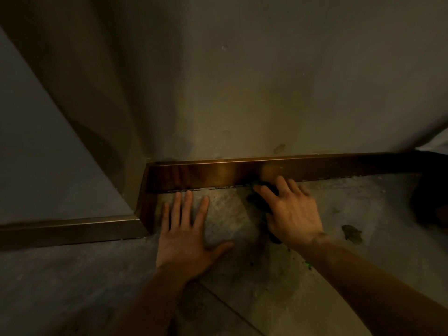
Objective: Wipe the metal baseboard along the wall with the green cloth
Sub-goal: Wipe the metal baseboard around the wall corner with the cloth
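Dim corner of a room, seen from above. Right grip pressed palm-down on a dark green cloth, fingers spread over it rather than curled around it, so neither pinched nor clenched; cloth bunched beneath the palm, showing only at the thumb side and past the fingertips. Fingertips just reaching the lower edge of the metal baseboard, which runs along the foot of the wall directly ahead of the right grip, brown and glossy with a warm patch of reflected light. Whether the cloth touches the metal itself: cannot tell in this gloom. Left grip flat on the floor beside the right one, empty, fingers apart and pointing at the baseboard, tips just short of it. Further left of that grip, the baseboard turning the corner and carrying on along a second wall. Out to the right of the right grip, a dark stain on the concrete.
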The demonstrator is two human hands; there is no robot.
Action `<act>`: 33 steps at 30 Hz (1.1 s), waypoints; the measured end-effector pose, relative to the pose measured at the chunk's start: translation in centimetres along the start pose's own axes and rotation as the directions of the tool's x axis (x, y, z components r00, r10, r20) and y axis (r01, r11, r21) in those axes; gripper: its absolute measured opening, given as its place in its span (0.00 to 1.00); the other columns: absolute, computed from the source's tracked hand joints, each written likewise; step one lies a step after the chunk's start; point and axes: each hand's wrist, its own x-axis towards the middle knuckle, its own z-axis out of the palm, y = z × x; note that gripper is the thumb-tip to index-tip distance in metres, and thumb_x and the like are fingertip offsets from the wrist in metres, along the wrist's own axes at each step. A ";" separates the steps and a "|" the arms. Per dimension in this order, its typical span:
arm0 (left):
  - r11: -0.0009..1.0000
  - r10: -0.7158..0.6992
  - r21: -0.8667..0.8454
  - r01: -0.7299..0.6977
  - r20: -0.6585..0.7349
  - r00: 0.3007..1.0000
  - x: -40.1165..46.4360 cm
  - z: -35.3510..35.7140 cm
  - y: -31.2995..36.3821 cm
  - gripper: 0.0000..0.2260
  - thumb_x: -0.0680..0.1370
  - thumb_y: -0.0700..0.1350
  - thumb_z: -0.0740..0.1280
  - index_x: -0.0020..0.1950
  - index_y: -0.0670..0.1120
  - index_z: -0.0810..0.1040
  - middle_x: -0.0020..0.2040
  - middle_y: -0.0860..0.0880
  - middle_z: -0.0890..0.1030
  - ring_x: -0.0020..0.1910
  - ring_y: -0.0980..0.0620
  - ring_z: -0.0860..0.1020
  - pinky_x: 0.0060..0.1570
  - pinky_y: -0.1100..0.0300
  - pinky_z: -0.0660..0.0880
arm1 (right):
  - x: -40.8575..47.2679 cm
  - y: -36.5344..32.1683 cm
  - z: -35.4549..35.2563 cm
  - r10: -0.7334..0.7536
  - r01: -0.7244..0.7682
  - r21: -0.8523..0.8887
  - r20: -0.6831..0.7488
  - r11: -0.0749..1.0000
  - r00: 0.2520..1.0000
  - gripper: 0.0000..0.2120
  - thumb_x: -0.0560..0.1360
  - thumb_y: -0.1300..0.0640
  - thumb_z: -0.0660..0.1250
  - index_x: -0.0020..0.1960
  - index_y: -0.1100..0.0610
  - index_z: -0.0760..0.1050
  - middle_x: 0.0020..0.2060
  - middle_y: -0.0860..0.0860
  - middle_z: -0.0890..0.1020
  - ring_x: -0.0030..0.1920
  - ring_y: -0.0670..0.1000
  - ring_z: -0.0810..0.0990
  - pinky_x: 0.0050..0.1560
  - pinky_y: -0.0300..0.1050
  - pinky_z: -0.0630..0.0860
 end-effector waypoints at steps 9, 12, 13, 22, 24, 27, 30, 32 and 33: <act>0.977 0.042 -0.206 -0.050 -0.046 0.998 -0.8 -2.2 0.8 0.52 0.66 0.84 0.54 0.81 0.61 0.38 0.83 0.53 0.39 0.81 0.51 0.38 0.79 0.45 0.43 | -1.5 -2.5 -1.6 0.116 -0.100 0.290 -0.037 0.952 0.993 0.32 0.66 0.50 0.77 0.63 0.49 0.63 0.57 0.49 0.76 0.56 0.54 0.77 0.47 0.54 0.81; 0.964 0.104 -0.238 -0.115 -0.055 0.993 -0.6 -3.4 1.4 0.50 0.67 0.79 0.60 0.80 0.63 0.38 0.83 0.56 0.44 0.81 0.52 0.44 0.79 0.45 0.49 | -1.8 -3.0 -2.3 0.140 -0.111 0.373 -0.053 0.921 0.989 0.31 0.66 0.53 0.78 0.60 0.48 0.64 0.56 0.48 0.77 0.54 0.53 0.78 0.48 0.53 0.81; 0.957 0.124 -0.255 -0.135 -0.059 0.991 -0.4 -3.9 1.6 0.49 0.67 0.77 0.62 0.79 0.64 0.38 0.83 0.57 0.46 0.81 0.51 0.46 0.78 0.46 0.50 | -2.0 -3.1 -2.6 0.145 -0.110 0.400 -0.058 0.910 0.988 0.30 0.66 0.54 0.78 0.60 0.48 0.64 0.56 0.48 0.78 0.54 0.52 0.78 0.49 0.52 0.80; 0.921 0.314 -0.205 -0.331 -0.110 0.943 0.1 -7.9 4.1 0.42 0.70 0.56 0.76 0.77 0.63 0.55 0.73 0.55 0.70 0.72 0.52 0.67 0.73 0.52 0.66 | -3.5 -4.7 -5.1 0.026 -0.007 0.676 -0.018 0.737 1.000 0.27 0.67 0.63 0.75 0.54 0.46 0.63 0.53 0.48 0.76 0.52 0.50 0.77 0.51 0.49 0.78; 0.922 0.333 -0.168 -0.348 -0.109 0.936 -0.1 -8.4 4.4 0.35 0.71 0.55 0.75 0.73 0.60 0.61 0.69 0.55 0.74 0.69 0.51 0.71 0.70 0.51 0.68 | -3.8 -4.8 -5.5 0.008 0.021 0.714 -0.037 0.700 0.999 0.25 0.67 0.65 0.74 0.53 0.47 0.65 0.52 0.47 0.74 0.50 0.49 0.77 0.49 0.50 0.78; 0.925 0.337 -0.157 -0.345 -0.078 0.938 -0.6 -9.1 4.5 0.32 0.73 0.56 0.74 0.73 0.60 0.62 0.70 0.55 0.75 0.69 0.52 0.72 0.70 0.51 0.67 | -4.2 -4.4 -6.1 -0.008 0.027 0.748 -0.030 0.663 1.000 0.24 0.67 0.65 0.75 0.52 0.47 0.66 0.51 0.46 0.73 0.49 0.47 0.76 0.48 0.48 0.78; 0.928 0.336 -0.150 -0.341 -0.061 0.940 -1.1 -9.8 4.4 0.31 0.74 0.55 0.74 0.73 0.59 0.63 0.70 0.55 0.74 0.69 0.52 0.72 0.70 0.53 0.68 | -4.6 -4.1 -6.6 -0.048 0.050 0.756 -0.024 0.652 0.999 0.24 0.67 0.64 0.76 0.53 0.47 0.68 0.51 0.46 0.74 0.49 0.45 0.76 0.48 0.46 0.79; 0.930 0.346 -0.116 -0.350 -0.053 0.937 -1.4 -10.3 4.2 0.28 0.75 0.55 0.73 0.72 0.58 0.64 0.70 0.54 0.74 0.69 0.52 0.72 0.70 0.53 0.68 | -4.9 -4.1 -6.9 -0.082 0.071 0.763 -0.024 0.643 0.996 0.25 0.68 0.64 0.76 0.56 0.48 0.68 0.53 0.46 0.76 0.50 0.45 0.77 0.49 0.46 0.79; 0.930 0.349 -0.102 -0.353 -0.048 0.936 -1.5 -10.6 4.2 0.27 0.76 0.55 0.72 0.71 0.58 0.65 0.69 0.54 0.74 0.68 0.52 0.72 0.70 0.53 0.68 | -5.1 -4.2 -7.0 -0.103 0.086 0.757 -0.025 0.647 0.994 0.27 0.68 0.64 0.76 0.60 0.48 0.68 0.55 0.47 0.76 0.52 0.45 0.78 0.51 0.46 0.80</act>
